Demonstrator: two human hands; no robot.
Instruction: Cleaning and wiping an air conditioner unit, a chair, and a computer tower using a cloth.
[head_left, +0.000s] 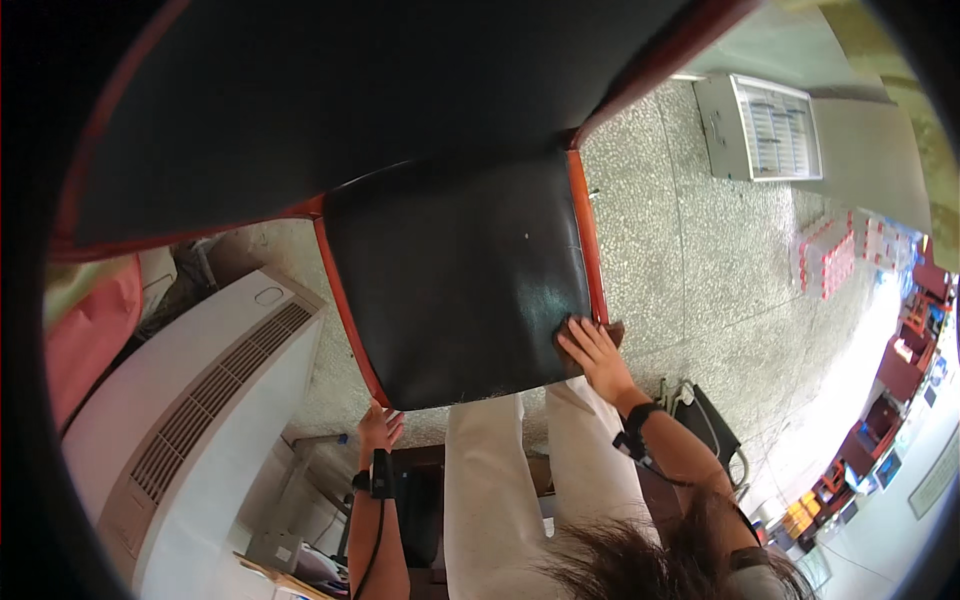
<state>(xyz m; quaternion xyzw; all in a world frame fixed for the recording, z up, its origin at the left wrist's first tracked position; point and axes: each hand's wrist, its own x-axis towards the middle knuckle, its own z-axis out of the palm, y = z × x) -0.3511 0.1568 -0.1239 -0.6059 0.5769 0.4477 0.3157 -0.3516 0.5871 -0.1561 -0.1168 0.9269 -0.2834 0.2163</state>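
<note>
Before me stands a chair with a black leather-like seat (450, 277), a tall black backrest (337, 97) and a reddish wooden frame (587, 232). My right hand (600, 360) lies with spread fingers on a brown cloth (567, 358). That cloth is pressed over the seat's near right corner and hangs past the wooden rail. At the near left corner, my left hand (379, 429) grips the end of the frame; part of its grasp is hidden beneath the corner. A small pale speck shows on the seat.
At left is a white vented cabinet unit (217, 390), close to the chair. Speckled floor (637, 247) spreads to the right, with a glass-fronted case (772, 131) and shrink-wrapped bottle packs (825, 255). A dark folding frame (709, 424) stands by my right forearm. Loaded desks line the far right.
</note>
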